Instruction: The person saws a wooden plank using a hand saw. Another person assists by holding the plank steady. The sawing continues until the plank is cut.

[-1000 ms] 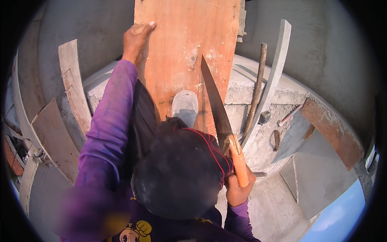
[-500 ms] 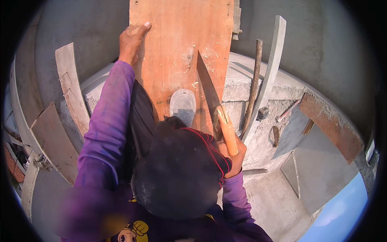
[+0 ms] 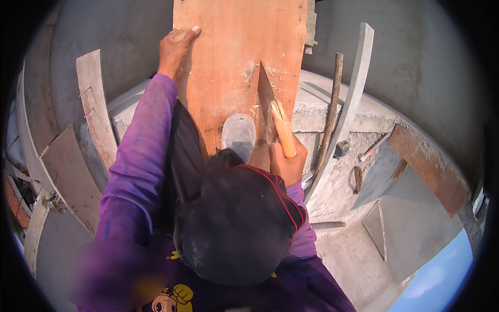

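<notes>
A wide reddish-brown plywood board [image 3: 236, 41] stretches away in front of me. My left hand [image 3: 175, 52] is closed on its left edge, thumb lying on the top face. In my right hand [image 3: 290, 164] is the wooden handle of a handsaw [image 3: 266, 96], and the blade points away over the right part of the board. Pale sawdust and shavings lie around the blade's tip. The grey toe of a shoe [image 3: 238, 134] rests on the board left of the saw. A black cap [image 3: 236, 229] covers the near end of the board.
A round pole [image 3: 333, 99] and a pale plank [image 3: 354, 86] lean right of the board by a rough concrete ledge [image 3: 364, 120]. Another plank [image 3: 96, 104] stands at the left, near a brown sheet [image 3: 71, 174]. A rust-coloured board [image 3: 431, 169] lies far right.
My right hand has pushed the saw forward, away from me, so the handle sits farther up the board. My left hand keeps its hold on the edge. The whole view has shifted slightly.
</notes>
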`<state>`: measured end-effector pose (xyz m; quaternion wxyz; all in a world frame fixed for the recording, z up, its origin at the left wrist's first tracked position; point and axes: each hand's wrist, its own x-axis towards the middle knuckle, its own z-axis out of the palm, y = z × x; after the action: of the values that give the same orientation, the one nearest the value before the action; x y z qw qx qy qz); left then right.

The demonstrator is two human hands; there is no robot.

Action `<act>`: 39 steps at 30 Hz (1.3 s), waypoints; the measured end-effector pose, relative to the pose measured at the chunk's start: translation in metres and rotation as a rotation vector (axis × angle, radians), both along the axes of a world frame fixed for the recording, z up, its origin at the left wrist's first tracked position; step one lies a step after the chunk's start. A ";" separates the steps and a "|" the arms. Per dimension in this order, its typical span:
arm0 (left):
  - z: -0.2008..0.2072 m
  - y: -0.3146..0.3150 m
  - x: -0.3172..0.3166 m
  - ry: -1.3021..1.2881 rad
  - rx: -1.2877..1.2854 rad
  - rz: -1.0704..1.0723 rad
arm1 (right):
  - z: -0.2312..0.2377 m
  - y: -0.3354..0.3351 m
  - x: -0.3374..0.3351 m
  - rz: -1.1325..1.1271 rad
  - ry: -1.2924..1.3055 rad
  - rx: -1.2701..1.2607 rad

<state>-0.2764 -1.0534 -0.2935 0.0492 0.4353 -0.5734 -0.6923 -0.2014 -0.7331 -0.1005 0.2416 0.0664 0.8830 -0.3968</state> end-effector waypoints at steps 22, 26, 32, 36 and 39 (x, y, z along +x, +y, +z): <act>0.003 -0.009 0.011 -0.060 -0.025 0.005 | 0.109 0.027 0.059 -0.041 -0.020 0.054; 0.000 -0.005 0.005 -0.024 -0.011 -0.018 | 0.035 0.026 0.040 -0.065 -0.065 -0.033; -0.001 -0.013 0.014 0.017 0.035 0.027 | 0.045 0.004 0.027 -0.057 -0.089 -0.003; -0.002 -0.011 0.011 -0.033 -0.019 -0.018 | 0.108 0.024 0.066 -0.027 -0.013 0.074; -0.005 -0.002 0.005 -0.023 -0.010 0.000 | 0.061 0.029 0.060 -0.072 -0.053 0.032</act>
<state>-0.2716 -1.0558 -0.2982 0.0448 0.4431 -0.5774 -0.6843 -0.1409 -0.7041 -0.0394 0.2493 0.1121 0.8797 -0.3892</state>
